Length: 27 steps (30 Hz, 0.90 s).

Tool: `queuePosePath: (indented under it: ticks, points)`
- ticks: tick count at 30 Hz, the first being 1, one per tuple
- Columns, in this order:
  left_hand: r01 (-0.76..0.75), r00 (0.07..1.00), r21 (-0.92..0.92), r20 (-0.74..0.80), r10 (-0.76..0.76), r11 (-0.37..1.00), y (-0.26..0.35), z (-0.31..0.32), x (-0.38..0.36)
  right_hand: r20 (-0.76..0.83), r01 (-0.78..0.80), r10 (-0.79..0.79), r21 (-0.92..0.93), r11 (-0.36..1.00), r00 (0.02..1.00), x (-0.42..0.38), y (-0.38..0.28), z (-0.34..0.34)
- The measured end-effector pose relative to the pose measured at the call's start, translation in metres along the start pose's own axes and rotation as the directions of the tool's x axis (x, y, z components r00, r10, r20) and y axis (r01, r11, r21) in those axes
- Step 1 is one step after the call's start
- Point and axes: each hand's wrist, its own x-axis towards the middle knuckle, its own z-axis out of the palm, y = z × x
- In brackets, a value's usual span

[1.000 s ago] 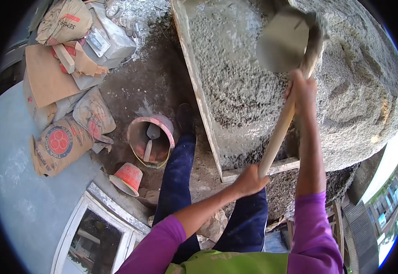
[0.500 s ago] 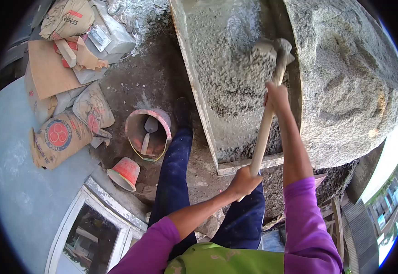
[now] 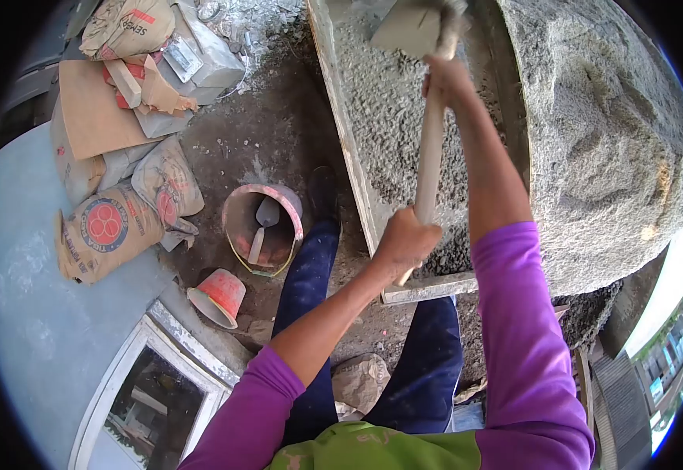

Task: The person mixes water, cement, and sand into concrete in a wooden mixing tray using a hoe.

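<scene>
A hoe (image 3: 431, 153) with a long pale wooden handle and a broad grey blade runs up the middle of the head view. My left hand (image 3: 409, 241) is wrapped round the handle near its butt end. Higher up, just below the blade, my right hand (image 3: 449, 81) grips the same handle. The blade sits over the far part of a wood-edged mixing trough (image 3: 349, 149), its top cut off by the frame edge. Wet grey mortar (image 3: 388, 117) with a lumpy surface fills the trough beneath the hoe.
A large sand heap (image 3: 592, 141) borders the trough on the right. To the left stand a bucket (image 3: 294, 205) with a trowel (image 3: 257, 244) inside and a tipped small red bucket (image 3: 222, 296). Cement bags (image 3: 110, 227) and cardboard (image 3: 95, 110) lie further left, beside a window frame (image 3: 142, 368).
Both hands have pushed the hoe up and away, slightly left. The blade has moved from the trough's right side to its far end and now shows its broad face.
</scene>
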Motion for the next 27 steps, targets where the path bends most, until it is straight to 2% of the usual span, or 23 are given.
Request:
queuePosePath:
  ticks: [2,3,4,5,6,8,9,10,12,13,14,15,16,17,18,19,21,22,23,25,26,27]
  points:
    - [0.088,0.996,-0.156,0.033,-0.084,0.984,-0.041,0.021,-0.018,0.083,-0.063,0.068,-0.058,0.996,0.994,-0.023,0.050,0.008]
    - [0.149,0.989,-0.174,0.005,-0.150,0.973,-0.056,0.033,-0.035,0.088,-0.045,0.057,-0.128,0.991,0.995,-0.051,0.063,0.003]
    - [0.140,0.990,-0.168,-0.002,-0.143,0.976,-0.063,0.043,-0.060,0.097,-0.126,0.129,-0.029,0.992,0.987,-0.070,0.079,-0.005]
    - [0.217,0.975,-0.134,0.083,-0.207,0.967,-0.083,0.054,-0.078,0.106,-0.155,0.164,-0.084,0.984,0.981,-0.096,0.089,-0.016]
    - [0.247,0.968,-0.130,0.077,-0.239,0.960,-0.087,0.068,-0.100,0.125,-0.204,0.207,-0.039,0.978,0.970,-0.115,0.106,-0.029]
    - [0.246,0.968,-0.075,0.072,-0.241,0.966,-0.097,0.088,-0.136,0.069,-0.263,0.268,-0.080,0.962,0.961,-0.161,0.117,-0.052]
    - [0.248,0.966,-0.048,0.094,-0.243,0.968,-0.112,0.094,-0.150,0.016,-0.303,0.304,-0.033,0.952,0.953,-0.180,0.123,-0.060]
    - [0.153,0.986,-0.026,0.074,-0.150,0.988,-0.113,0.094,-0.165,-0.031,-0.338,0.338,0.016,0.941,0.941,-0.191,0.126,-0.065]
    - [0.218,0.966,-0.027,0.145,-0.212,0.976,-0.110,0.086,-0.179,-0.123,-0.246,0.240,-0.034,0.969,0.963,-0.215,0.111,-0.078]
    - [0.140,0.982,-0.005,0.130,-0.138,0.990,-0.111,0.084,-0.175,-0.191,-0.225,0.205,-0.091,0.970,0.960,-0.225,0.085,-0.082]
    - [0.072,0.990,0.017,0.123,-0.073,0.997,-0.110,0.084,-0.166,-0.130,-0.194,0.179,-0.115,0.974,0.975,-0.214,0.081,-0.096]
    - [0.002,0.993,0.038,0.119,-0.006,0.999,-0.107,0.086,-0.155,-0.186,-0.112,0.084,-0.141,0.984,0.979,-0.210,0.054,-0.095]
    - [-0.038,0.994,0.087,0.108,0.028,0.995,-0.093,0.084,-0.137,-0.179,-0.114,0.089,-0.136,0.984,0.980,-0.193,0.037,-0.101]
    - [-0.074,0.993,0.138,0.098,0.061,0.988,-0.076,0.082,-0.119,-0.132,-0.046,0.034,-0.095,0.994,0.991,-0.174,0.019,-0.104]
    - [-0.092,0.993,0.067,0.087,0.086,0.993,-0.062,0.082,-0.102,-0.135,-0.038,0.030,-0.062,0.997,0.990,-0.158,-0.001,-0.103]
    - [-0.125,0.990,0.073,0.071,0.120,0.989,-0.043,0.080,-0.089,-0.132,-0.076,0.057,-0.141,0.987,0.990,-0.144,-0.019,-0.097]
    - [-0.002,0.993,-0.102,0.117,0.014,0.995,-0.037,0.080,-0.082,-0.171,-0.068,0.034,-0.193,0.979,0.985,-0.110,-0.017,-0.079]
    - [0.047,0.988,-0.183,0.152,-0.019,0.982,-0.030,0.082,-0.077,-0.069,-0.016,-0.006,-0.305,0.952,0.998,-0.100,0.000,-0.078]
    - [0.140,0.981,-0.289,0.171,-0.093,0.947,-0.039,0.089,-0.084,-0.043,-0.058,0.050,-0.205,0.977,0.998,-0.102,0.027,-0.067]
    - [0.306,0.951,-0.420,0.173,-0.255,0.855,-0.073,0.109,-0.109,-0.026,-0.173,0.177,-0.390,0.904,0.984,-0.114,0.091,-0.047]
    - [0.352,0.935,-0.448,0.210,-0.287,0.822,-0.090,0.115,-0.127,-0.008,-0.056,0.061,-0.549,0.834,0.998,-0.115,0.143,-0.045]
    - [0.380,0.924,-0.480,0.226,-0.308,0.790,-0.105,0.122,-0.146,0.003,-0.203,0.230,-0.461,0.864,0.973,-0.149,0.142,-0.045]
